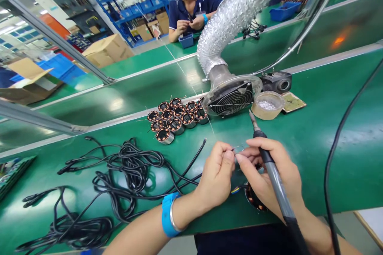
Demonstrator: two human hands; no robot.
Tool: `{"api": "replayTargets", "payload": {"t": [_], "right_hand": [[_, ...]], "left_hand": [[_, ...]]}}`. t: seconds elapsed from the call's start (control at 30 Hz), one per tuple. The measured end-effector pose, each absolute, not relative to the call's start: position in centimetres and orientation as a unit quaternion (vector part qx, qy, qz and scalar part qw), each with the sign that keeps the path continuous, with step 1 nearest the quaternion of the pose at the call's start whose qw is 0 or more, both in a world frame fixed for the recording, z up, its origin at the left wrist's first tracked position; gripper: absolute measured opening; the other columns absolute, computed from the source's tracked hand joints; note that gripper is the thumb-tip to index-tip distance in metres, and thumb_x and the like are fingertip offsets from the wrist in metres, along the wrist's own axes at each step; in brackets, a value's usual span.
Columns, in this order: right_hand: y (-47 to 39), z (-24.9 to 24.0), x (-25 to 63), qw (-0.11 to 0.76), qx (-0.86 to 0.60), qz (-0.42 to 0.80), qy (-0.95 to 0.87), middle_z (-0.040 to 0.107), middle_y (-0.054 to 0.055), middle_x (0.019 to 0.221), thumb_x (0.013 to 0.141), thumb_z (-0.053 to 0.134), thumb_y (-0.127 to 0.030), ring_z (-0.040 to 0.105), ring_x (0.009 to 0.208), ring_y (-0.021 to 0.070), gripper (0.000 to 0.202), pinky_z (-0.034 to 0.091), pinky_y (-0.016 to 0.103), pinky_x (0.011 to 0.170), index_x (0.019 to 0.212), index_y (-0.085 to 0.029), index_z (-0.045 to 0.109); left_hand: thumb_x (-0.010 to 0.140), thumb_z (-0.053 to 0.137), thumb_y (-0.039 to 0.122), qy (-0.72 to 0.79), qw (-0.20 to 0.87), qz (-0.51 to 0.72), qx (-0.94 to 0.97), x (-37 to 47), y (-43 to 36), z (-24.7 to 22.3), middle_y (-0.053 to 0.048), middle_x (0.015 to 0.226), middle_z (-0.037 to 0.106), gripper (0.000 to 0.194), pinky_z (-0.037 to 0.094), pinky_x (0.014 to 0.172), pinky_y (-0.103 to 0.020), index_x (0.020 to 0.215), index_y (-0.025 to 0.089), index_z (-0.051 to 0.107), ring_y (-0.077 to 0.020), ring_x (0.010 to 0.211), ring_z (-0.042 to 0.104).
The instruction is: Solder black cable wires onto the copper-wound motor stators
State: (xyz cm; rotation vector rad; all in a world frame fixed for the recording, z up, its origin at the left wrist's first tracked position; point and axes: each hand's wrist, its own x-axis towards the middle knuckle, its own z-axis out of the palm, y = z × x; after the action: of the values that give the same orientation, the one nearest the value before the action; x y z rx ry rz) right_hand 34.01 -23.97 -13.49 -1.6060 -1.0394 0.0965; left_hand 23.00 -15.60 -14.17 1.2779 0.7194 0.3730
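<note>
My left hand (220,171), with a blue wrist strap (169,215), is closed in a pinch on a thin wire (238,147). Facing it, my right hand (273,167) has a soldering iron (273,179) resting across it, tip pointing up and away. Its thumb and fingertips also meet at the wire. Partly hidden under my right hand is a motor stator (254,198) with copper windings. Coloured leads (238,189) show beside the stator, close to my left wrist. What exactly the fingertips pinch is very small.
Several stators (176,125) stand grouped near a fume extractor (231,97). A solder pot (267,105) and a sponge tray (291,102) sit right of it. Black cables (125,163) lie coiled at left; another cable (332,159) hangs at right. Across the bench sits a co-worker (191,8).
</note>
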Motion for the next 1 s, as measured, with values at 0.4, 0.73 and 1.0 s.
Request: {"api": "replayTargets", "payload": {"t": [0.4, 0.73, 1.0], "right_hand": [[-24.1, -12.7, 34.6, 0.477, -0.634, -0.036, -0.608, 0.069, 0.002, 0.089, 0.092, 0.065, -0.017, 0.064, 0.071, 0.0149, 0.027, 0.056, 0.028, 0.069, 0.117, -0.020, 0.058], [-22.6, -12.2, 38.2, 0.463, -0.581, 0.038, -0.668, 0.070, 0.000, 0.088, 0.093, 0.059, -0.008, 0.065, 0.075, 0.0135, 0.027, 0.055, 0.025, 0.071, 0.116, -0.022, 0.057], [-23.0, -12.7, 38.8, 0.463, -0.567, 0.044, -0.679, 0.072, 0.000, 0.089, 0.091, 0.063, -0.007, 0.069, 0.079, 0.0131, 0.034, 0.056, 0.024, 0.075, 0.122, -0.021, 0.056]], "left_hand": [[0.093, 0.054, 0.061, 0.300, 0.740, 0.097, 0.593, 22.0, -13.2, -13.8, 0.008, 0.059, 0.038, 0.044, 0.025, 0.046, -0.021, 0.080, 0.021, 0.044, -0.0072, 0.049, 0.029], [0.102, 0.043, 0.034, 0.260, 0.553, 0.019, 0.791, 21.5, -12.5, -11.6, 0.002, 0.080, 0.058, 0.019, 0.038, 0.071, -0.029, 0.089, 0.021, 0.049, -0.0151, 0.076, 0.052], [0.099, 0.046, 0.041, 0.260, 0.689, 0.024, 0.676, 21.9, -12.1, -12.1, 0.006, 0.063, 0.050, 0.026, 0.030, 0.055, -0.023, 0.083, 0.020, 0.047, -0.0087, 0.053, 0.037]]}}
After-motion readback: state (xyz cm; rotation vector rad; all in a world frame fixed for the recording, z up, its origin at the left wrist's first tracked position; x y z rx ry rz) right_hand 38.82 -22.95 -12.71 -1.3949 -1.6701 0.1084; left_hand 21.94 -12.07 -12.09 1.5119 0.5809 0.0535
